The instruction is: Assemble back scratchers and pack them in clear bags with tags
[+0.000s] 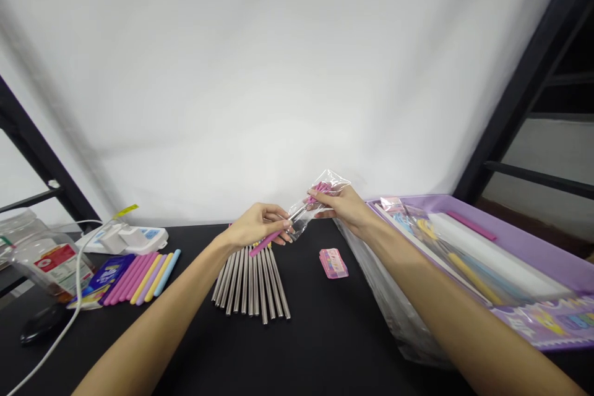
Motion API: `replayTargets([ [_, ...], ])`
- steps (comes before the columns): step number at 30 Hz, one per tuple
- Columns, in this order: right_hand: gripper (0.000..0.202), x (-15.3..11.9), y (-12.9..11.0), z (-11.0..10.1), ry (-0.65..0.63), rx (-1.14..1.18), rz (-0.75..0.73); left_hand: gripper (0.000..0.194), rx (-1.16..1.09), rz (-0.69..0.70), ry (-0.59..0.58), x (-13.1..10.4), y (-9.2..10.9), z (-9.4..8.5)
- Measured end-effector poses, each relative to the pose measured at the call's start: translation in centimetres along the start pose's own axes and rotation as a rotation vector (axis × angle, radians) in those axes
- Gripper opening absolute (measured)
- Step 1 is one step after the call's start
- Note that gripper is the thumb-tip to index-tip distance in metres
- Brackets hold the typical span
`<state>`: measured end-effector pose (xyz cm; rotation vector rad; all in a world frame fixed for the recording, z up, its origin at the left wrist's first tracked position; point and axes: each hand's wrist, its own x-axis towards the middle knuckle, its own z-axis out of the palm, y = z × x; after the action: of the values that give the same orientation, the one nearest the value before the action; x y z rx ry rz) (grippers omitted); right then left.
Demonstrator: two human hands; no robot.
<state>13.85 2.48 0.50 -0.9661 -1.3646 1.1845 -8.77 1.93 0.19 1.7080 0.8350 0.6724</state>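
Observation:
A clear plastic bag (338,179) is pinched in my right hand (346,205), whose thumb presses on the pink head of a stick inside it. The stick has a silver shaft, and its pink handle (263,245) sticks out of the bag toward the lower left. My left hand (260,224) is closed around the stick near the bag's mouth, with fingers partly spread. Below it, a row of silver metal rods (250,284) lies on the black table. A small stack of pink printed cards (333,263) lies below my right hand.
At left are several coloured tubes (143,275), a purple packet (109,275), a clear jar (51,260), a white power strip (130,238), a white cable (77,297) and a black object (44,323). A purple box (436,203) with bagged sticks stands right, beside plastic bags (394,315). A white wall (278,74) is behind.

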Motion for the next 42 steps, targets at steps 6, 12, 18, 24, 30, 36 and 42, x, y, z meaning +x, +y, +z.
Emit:
replayTargets([
  [6,0.026,-0.3,0.1,0.2,0.038,-0.021,0.032,0.04,0.002,0.006,-0.053,0.2,-0.2,0.3],
  [12,0.021,-0.5,0.1,0.5,0.069,-0.013,0.031,0.041,0.019,-0.002,-0.054,-0.1,0.1,0.2],
  [18,0.023,-0.6,0.2,0.6,0.052,0.04,0.045,0.04,0.054,0.016,-0.017,-0.1,-0.1,0.5],
  [24,0.025,-0.3,1.0,0.5,0.036,0.158,0.087,0.037,0.191,0.115,0.115,0.2,-0.3,1.3],
  [30,0.022,-0.5,0.5,0.1,0.041,0.155,0.084,0.04,0.117,0.087,-0.071,0.2,-0.5,1.0],
  [36,0.02,-0.6,0.6,0.4,-0.08,0.143,0.119,0.049,0.214,0.088,0.145,0.5,-0.5,2.0],
  [42,0.016,-0.7,0.3,-0.2,-0.077,0.173,0.115,0.045,0.077,0.055,-0.123,-0.1,-0.1,0.8],
])
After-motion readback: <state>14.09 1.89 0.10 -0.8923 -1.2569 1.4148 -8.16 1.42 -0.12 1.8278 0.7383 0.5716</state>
